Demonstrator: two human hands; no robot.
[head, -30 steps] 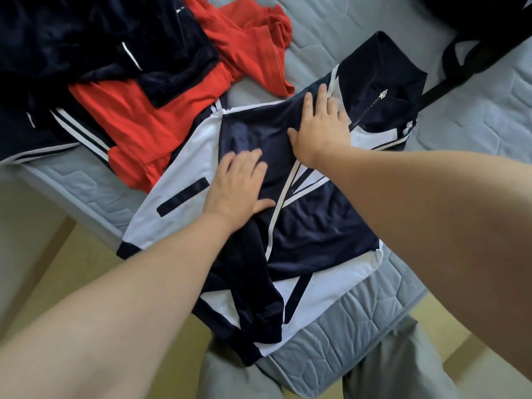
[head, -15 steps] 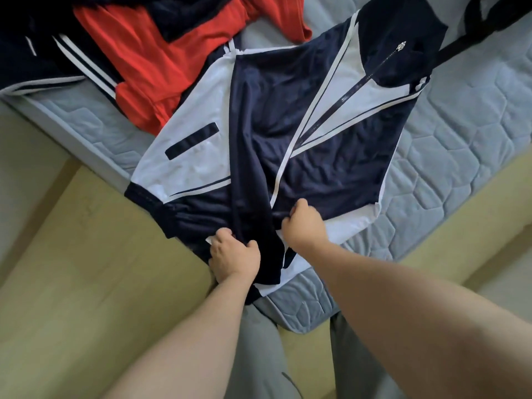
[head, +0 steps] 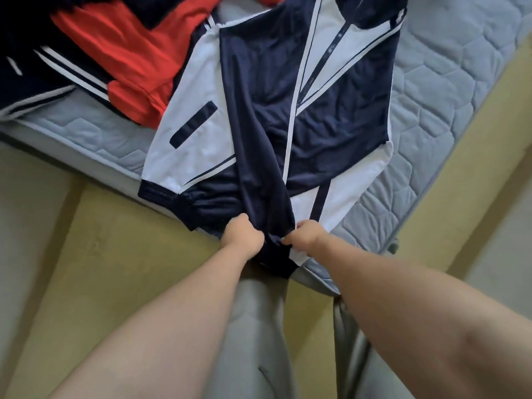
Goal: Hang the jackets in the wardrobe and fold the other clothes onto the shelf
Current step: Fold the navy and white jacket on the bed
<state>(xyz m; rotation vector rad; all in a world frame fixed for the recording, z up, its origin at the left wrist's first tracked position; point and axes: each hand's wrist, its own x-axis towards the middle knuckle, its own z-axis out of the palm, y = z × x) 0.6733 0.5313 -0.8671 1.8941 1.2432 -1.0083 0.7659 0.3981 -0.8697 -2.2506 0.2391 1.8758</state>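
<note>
**Grabbing the jacket by its end**

Spread flat on the bed. Pinched at the near end by left hand and right hand, both curled tight on cloth. Next, likely: lift evenly, ready for hanging.

- Left hand and right hand: both bare; forearms bare right up to the frame edge.
- Trousers: plain grey, smooth matte cloth, seen below the corner of the mattress.
- Leg directly below that corner: short dark slit-like mark low down; nature unclear.
- Leg right of that corner: grey, long vertical creases.
</note>
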